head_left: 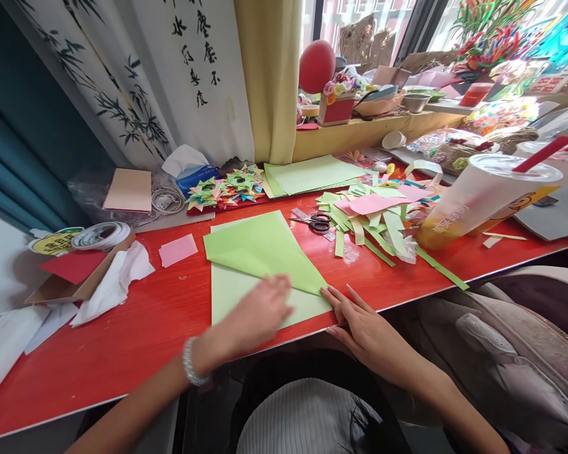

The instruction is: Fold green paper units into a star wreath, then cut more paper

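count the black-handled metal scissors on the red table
1: the black-handled metal scissors lie on the red tabletop, between the folded green paper sheet and the heap of green and pink paper strips. More could be hidden under it.

A bright green paper flap [250, 246] lies slantwise over pale green paper [231, 296] on the red worktop [161, 302]. Its blunt corner juts past the pale edge at 10 o'clock; other points reach 12 and 4 o'clock. Its near edge bows softly. The pale paper lies flat, exposed from 5 to 9 o'clock, with a sliver at 11. Whether they are one sheet is unclear.
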A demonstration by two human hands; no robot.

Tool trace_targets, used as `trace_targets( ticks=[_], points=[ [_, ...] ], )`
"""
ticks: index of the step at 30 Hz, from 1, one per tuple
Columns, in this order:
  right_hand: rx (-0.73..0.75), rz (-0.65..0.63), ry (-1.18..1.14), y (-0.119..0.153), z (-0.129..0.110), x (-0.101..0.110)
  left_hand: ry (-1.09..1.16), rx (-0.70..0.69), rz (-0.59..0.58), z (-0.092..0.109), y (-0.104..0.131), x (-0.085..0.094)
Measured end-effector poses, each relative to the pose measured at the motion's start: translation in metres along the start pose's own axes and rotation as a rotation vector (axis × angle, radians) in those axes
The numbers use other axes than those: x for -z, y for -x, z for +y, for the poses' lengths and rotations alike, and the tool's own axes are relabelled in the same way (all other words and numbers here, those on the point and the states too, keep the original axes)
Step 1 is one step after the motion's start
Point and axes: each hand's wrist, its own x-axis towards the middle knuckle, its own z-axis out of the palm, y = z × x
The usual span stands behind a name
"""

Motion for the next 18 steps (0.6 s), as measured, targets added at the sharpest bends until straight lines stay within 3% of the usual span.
trace_targets(
  ticks=[2,4,6,10,12,15,18],
  points=[
    [0.007,0.012,0.048,0.000,-0.002,-0.004,0.084,-0.188,0.028,0.029,-0.012,-0.002],
    [-0.005,0.034,0.095,0.001,-0.004,-0.008,0.099,-0.188,0.046,0.034,-0.012,-0.003],
    [-0.013,0.050,0.122,0.004,-0.004,-0.010,0.062,-0.084,0.046,0.015,-0.001,-0.002],
    [-0.037,0.065,0.117,0.012,-0.001,-0.005,-0.010,0.213,0.070,-0.055,0.036,0.001],
    [-0.053,0.074,0.091,0.015,0.001,0.000,-0.042,0.365,0.051,-0.081,0.050,0.005],
    [-0.003,0.063,-0.006,0.016,-0.003,0.011,-0.104,0.435,0.012,-0.092,0.052,0.015],
    [0.110,0.028,-0.174,0.015,-0.014,0.023,-0.169,0.492,0.023,-0.078,0.036,0.027]
  ],
)
